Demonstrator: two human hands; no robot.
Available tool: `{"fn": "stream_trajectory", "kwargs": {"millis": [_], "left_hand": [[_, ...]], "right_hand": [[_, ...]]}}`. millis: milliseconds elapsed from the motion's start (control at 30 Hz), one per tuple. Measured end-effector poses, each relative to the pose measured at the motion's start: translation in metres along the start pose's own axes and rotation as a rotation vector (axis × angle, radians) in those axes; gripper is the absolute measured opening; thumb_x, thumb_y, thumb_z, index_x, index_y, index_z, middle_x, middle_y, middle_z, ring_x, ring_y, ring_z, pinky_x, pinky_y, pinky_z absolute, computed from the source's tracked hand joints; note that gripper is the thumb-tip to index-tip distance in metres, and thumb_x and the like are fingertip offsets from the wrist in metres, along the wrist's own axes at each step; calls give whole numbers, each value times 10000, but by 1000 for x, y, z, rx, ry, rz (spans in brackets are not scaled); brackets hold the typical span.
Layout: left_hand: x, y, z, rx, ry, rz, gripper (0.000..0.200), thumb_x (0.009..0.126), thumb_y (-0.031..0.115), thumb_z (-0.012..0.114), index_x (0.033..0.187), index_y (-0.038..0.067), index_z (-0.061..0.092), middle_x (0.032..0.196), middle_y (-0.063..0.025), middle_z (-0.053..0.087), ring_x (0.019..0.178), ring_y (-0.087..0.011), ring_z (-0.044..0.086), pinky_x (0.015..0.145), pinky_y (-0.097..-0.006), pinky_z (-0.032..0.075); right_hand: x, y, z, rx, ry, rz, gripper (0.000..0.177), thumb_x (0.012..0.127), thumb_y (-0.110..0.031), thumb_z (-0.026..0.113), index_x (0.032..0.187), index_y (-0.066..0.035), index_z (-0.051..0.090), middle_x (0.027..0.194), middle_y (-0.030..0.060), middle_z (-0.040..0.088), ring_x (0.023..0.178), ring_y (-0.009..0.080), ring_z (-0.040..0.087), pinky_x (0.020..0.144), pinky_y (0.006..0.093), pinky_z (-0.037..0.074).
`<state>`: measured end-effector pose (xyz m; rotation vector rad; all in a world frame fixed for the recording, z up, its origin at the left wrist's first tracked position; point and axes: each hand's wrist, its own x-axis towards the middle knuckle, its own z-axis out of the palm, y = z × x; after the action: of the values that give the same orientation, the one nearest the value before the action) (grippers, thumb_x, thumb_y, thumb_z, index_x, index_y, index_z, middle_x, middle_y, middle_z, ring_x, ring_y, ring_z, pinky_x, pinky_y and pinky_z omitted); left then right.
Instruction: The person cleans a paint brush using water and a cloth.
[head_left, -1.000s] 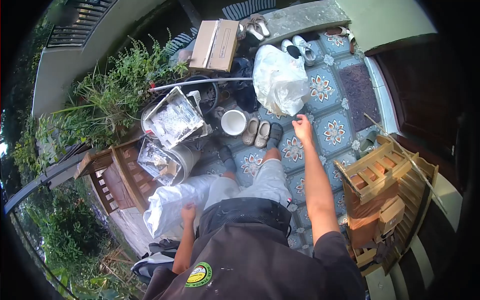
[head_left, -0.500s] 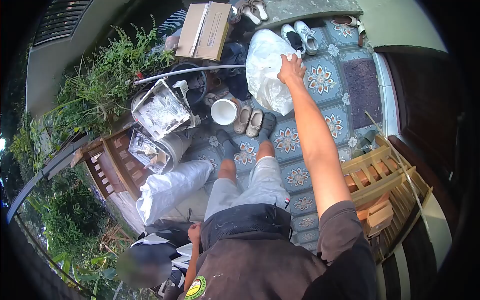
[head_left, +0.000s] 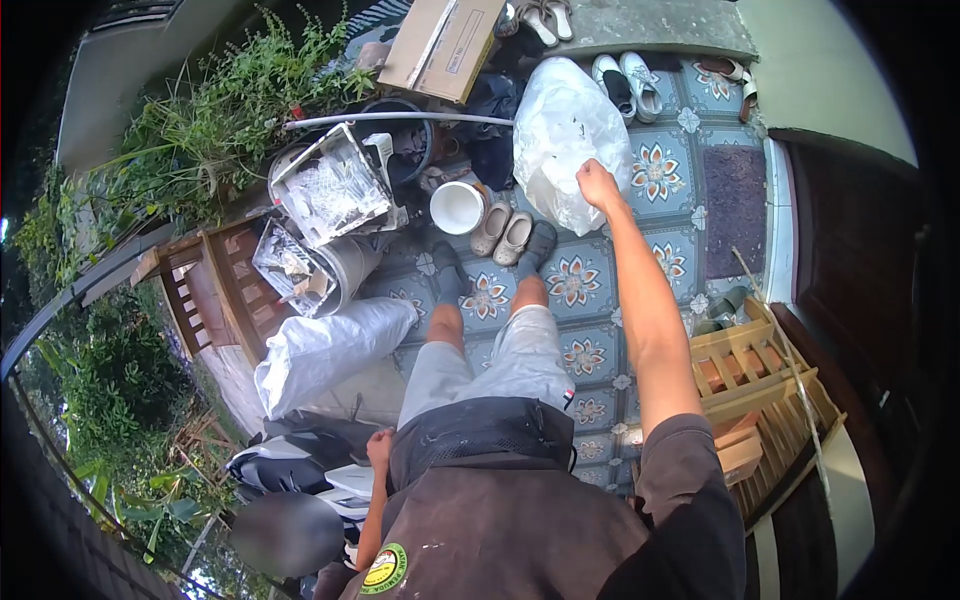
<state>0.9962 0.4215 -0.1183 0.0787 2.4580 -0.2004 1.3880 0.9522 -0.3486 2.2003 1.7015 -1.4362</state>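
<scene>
A large, translucent white plastic bag (head_left: 570,125) stands bulging on the patterned tile floor in front of me. At its near right side my right hand (head_left: 598,186) is closed, its fingers curled on the plastic. My left hand (head_left: 379,447) hangs beside my waist with its fingers curled, and nothing shows in it. Close to the bag are a white bucket (head_left: 457,208) and a pair of beige clogs (head_left: 502,233), just ahead of my feet.
Left of me are a white sack (head_left: 335,350), grimy plastic crates (head_left: 335,190) and a wooden bench (head_left: 235,290). A cardboard box (head_left: 440,45) and pale shoes (head_left: 640,85) stand farther back. To the right are a wooden rack (head_left: 765,380) and a mat (head_left: 738,210). Another person (head_left: 285,535) is at lower left.
My right hand has gone from spread fingers on the bag to a closed grip lower on its near side. The view has shifted slightly; my left hand stays by my waist.
</scene>
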Motion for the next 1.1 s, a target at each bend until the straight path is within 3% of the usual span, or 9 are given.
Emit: {"fn": "stream_trajectory", "kwargs": {"millis": [233,533,733,800,833,867,900,1000,1100], "left_hand": [[33,14,30,-53,-4,47,378,728,355,622,939,43,656,820,-122,660,798,-223,625,729,-321,458],[94,116,-3,-605,-70,452,246,848,217,570,995,22,602,838,-33,596,731,-94,551,580,-213,445],[44,240,-64,-522,-229,946,297,798,193,640,1056,57,585,851,-27,600,758,-77,532,646,-218,440],[12,265,-86,-521,-376,1066,377,760,235,672,1074,53,572,896,-78,624,777,-136,590,697,-274,472],[2,272,-94,-467,-434,1180,400,756,216,678,1102,59,554,911,-71,609,776,-120,571,696,-267,465],[-7,276,-102,-410,-485,1280,426,753,198,684,1130,65,536,926,-64,593,774,-104,552,695,-260,458],[-17,277,-110,-401,-585,1343,515,733,230,704,1176,70,497,990,-93,577,827,-147,560,741,-292,461],[-54,262,-152,-385,-316,1679,1128,506,366,830,1374,92,163,1316,-217,321,1201,-354,365,994,-407,318],[-61,255,-187,-649,-103,1721,1221,471,366,843,1381,91,77,1355,-225,252,1223,-386,313,975,-433,324]], "right_hand": [[-87,-33,-47,476,251,-168,165,801,-112,439,954,-49,434,659,74,514,572,148,492,562,313,400],[-152,-121,-156,891,345,-603,96,857,-62,380,904,-110,448,710,-49,352,594,29,298,528,169,266],[-269,-283,-219,901,208,-915,73,880,-50,451,928,-103,466,765,-29,479,643,22,479,562,167,397],[-302,-335,-214,822,115,-985,85,880,-28,454,923,-101,465,785,-26,496,647,22,492,565,149,396],[-291,-348,-221,812,-13,-1025,187,888,-141,488,1064,-78,467,872,12,540,753,59,529,648,192,418],[-341,-389,-193,530,349,-978,217,851,-71,486,1065,-95,459,719,-74,469,646,-25,467,549,147,381],[-369,-417,-177,542,248,-1054,203,852,-69,482,1052,-92,465,731,-76,467,619,-19,452,525,140,360],[-435,-501,-98,712,62,-1205,180,853,-58,473,1030,-84,484,753,-64,485,589,-1,446,506,125,345],[-489,-564,-60,659,138,-1083,197,829,-32,493,1024,-55,488,763,-20,518,603,21,484,517,152,389]]}}
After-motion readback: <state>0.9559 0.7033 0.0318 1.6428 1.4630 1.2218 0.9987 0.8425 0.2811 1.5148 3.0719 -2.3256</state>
